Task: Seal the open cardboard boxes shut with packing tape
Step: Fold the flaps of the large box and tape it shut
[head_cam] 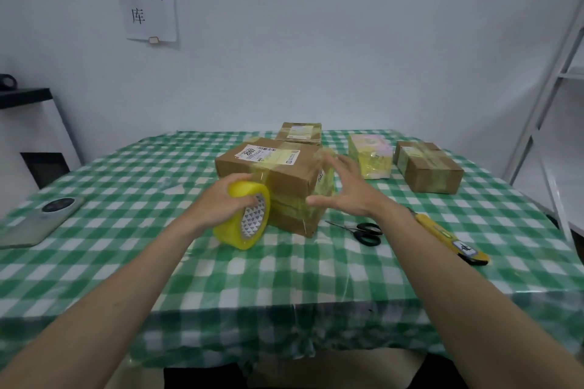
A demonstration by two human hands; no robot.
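A brown cardboard box (278,167) with a white shipping label stands in the middle of the table, its near right corner wrapped in yellowish tape. My left hand (221,199) grips a yellow roll of packing tape (246,221) held against the box's near left face. My right hand (344,186) hovers by the box's right corner, fingers spread and slightly bent, holding nothing. Three more boxes lie farther back: one behind (300,133), a pale yellow-wrapped one (371,155) and a taped brown one (428,169) at the right.
Black-handled scissors (363,230) and a yellow utility knife (448,238) lie on the green checked tablecloth (126,174) to the right of my right forearm. A grey tablet-like device (38,221) sits at the table's left edge. White shelving (556,88) stands at the right.
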